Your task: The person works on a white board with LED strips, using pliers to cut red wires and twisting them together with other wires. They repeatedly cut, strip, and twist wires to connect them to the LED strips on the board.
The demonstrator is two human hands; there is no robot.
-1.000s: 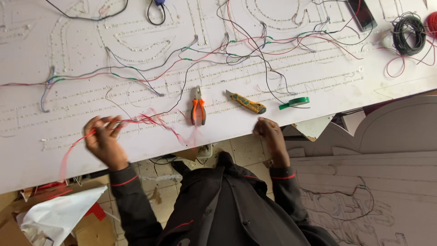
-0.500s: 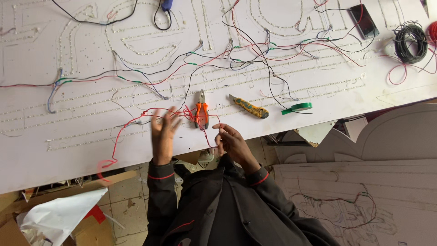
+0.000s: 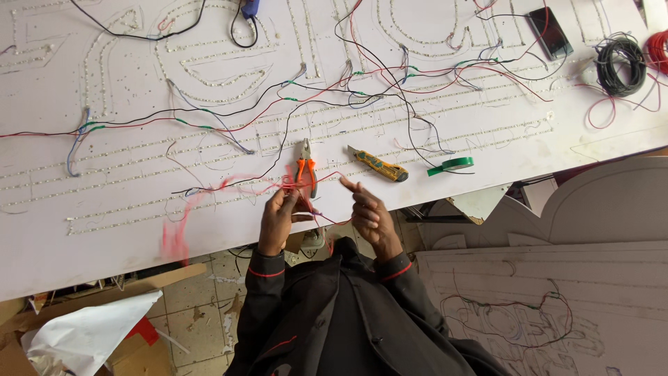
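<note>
Across the big white sign board (image 3: 104, 230), a red wire (image 3: 229, 184) trails leftward from the board's near edge, its length running left to right. Both hands have drawn together since a second ago: left hand (image 3: 280, 221) pinches the wire's bunched end beside the orange pliers (image 3: 305, 167); right hand (image 3: 369, 212) hovers loosely spread.

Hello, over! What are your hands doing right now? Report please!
Left hand pinching thin red wire. Right hand open beside it, holding nothing visible. Orange-handled pliers just beyond, on white board.
</note>
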